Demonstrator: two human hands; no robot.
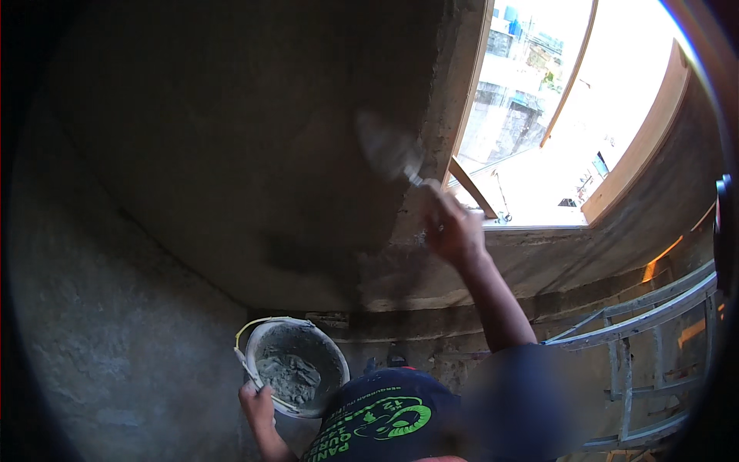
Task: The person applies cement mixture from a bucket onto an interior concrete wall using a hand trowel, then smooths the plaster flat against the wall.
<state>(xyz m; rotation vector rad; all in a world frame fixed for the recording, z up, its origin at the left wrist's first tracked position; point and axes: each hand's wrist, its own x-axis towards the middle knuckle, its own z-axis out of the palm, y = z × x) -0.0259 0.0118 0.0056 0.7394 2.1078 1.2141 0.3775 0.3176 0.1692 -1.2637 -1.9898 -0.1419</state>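
My right hand (454, 227) is raised beside the window and is closed round the handle of a trowel (389, 148). The trowel's blade is smeared by motion and points up and left over the wall (231, 169), left of the window's edge; whether it touches the wall I cannot tell. Low at the left, my left hand (259, 403) grips the side of a pale bucket (329, 353) with a yellowish handle. Wet grey mortar (289, 377) lies inside the bucket, which is tilted so its mouth faces me. Some of the left fingers are hidden behind the rim.
A wooden window frame (643, 173) with bright daylight outside stands at the upper right. A diagonal wooden piece (472, 187) crosses its lower left corner. Metal scaffolding (627, 327) fills the lower right. A rough ledge (400, 325) runs along the wall's foot.
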